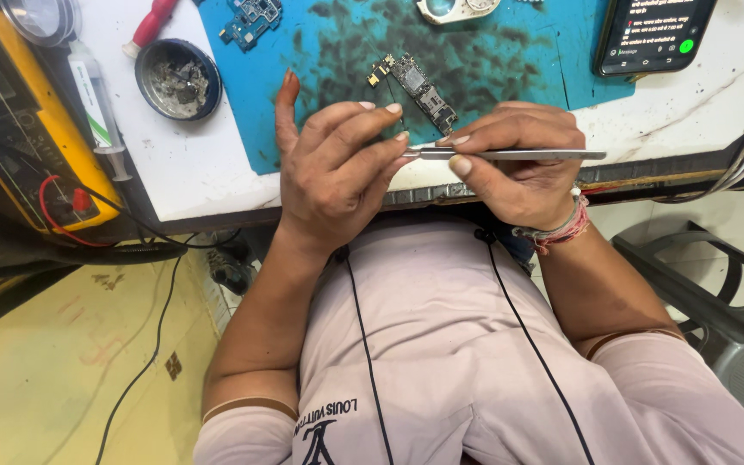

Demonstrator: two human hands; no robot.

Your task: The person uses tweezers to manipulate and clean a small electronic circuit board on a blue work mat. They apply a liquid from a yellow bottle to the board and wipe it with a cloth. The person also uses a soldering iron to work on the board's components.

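**Inspector A:** Surface first: a white bench carries a blue work mat, scorched dark across its middle. A yellow meter sits at the 9 o'clock edge, with a round tin of residue beside it and a phone with a lit screen at 1 o'clock.

**Inspector B:** And the hands?

**Inspector A:** Both are raised at the near edge of the bench. The right hand is closed around metal tweezers, thumb under, fingers over. Their long axis runs level, 3 o'clock to 9 o'clock, tips pointing at 9. The left hand meets those tips, thumb and fingers pinched together on them. Whether anything small sits between the tips, I cannot tell.

**Inspector B:** Where does the circuit board lie?

**Inspector A:** The small circuit board rests on the mat, at 12 o'clock from the pinch and just beyond the fingertips, untouched. Its long axis slants from 10 o'clock to 4 o'clock. The left hand's fingertips stand nearer to it. A second board lies farther off at 11 o'clock.
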